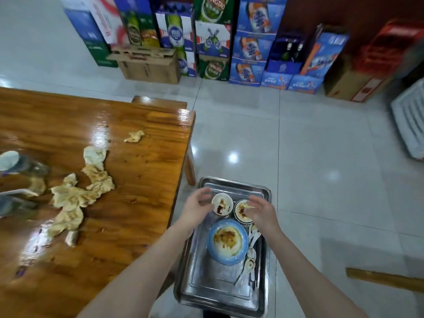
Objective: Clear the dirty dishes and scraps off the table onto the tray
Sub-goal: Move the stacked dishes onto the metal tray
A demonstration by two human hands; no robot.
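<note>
Apparently parking two bowls (222, 204) at the tray's (220, 297) twelve o'clock, left hand (197, 205) and right hand (262, 212) hover loosely open, gripping nothing.

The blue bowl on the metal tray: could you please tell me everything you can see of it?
The round, glossy light-blue bowl stands upright near the middle of the rectangular shiny metal tray. Its inside is whitish, smeared with yellow-brown food residue. Several white spoons lie beside its right rim, and two small white dishes sit just beyond it. The left hand and right hand are at those dishes, not on it.
</note>
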